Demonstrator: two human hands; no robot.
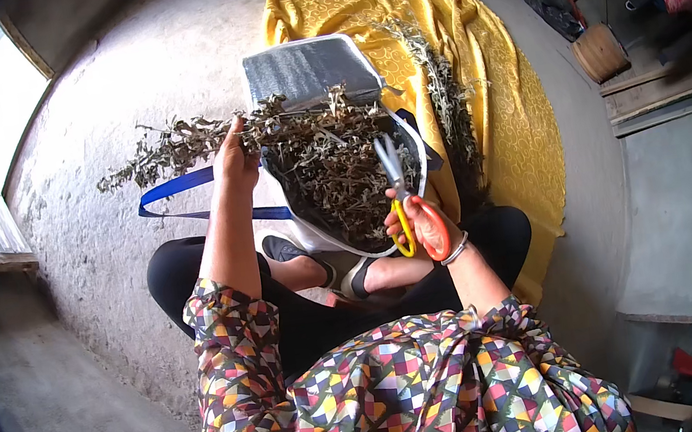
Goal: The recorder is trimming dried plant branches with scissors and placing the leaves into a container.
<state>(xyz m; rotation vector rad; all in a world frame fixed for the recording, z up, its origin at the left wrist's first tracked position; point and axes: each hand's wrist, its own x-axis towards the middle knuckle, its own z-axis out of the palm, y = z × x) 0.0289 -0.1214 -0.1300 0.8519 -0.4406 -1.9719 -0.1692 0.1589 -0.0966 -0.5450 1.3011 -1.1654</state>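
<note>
Between my knees stands an insulated bag (311, 65) with its silver-lined lid folded back. Cut dried plant pieces (341, 183) fill much of its inside. My left hand (237, 161) grips a bundle of dried leafy stems (171, 149), which sticks out to the left and reaches over the bag's far side. My right hand (423, 225) holds scissors (394, 173) with one yellow and one orange handle loop. Their blades are parted slightly and point away from me over the bag's right part, apart from the bundle.
A yellow patterned cloth (506, 127) covers the floor at the right, with more dried stems (450, 108) lying on it. A blue bag strap (176, 187) loops out left. Farther right are a round brown container (600, 52) and a dark plastic bag (550, 8).
</note>
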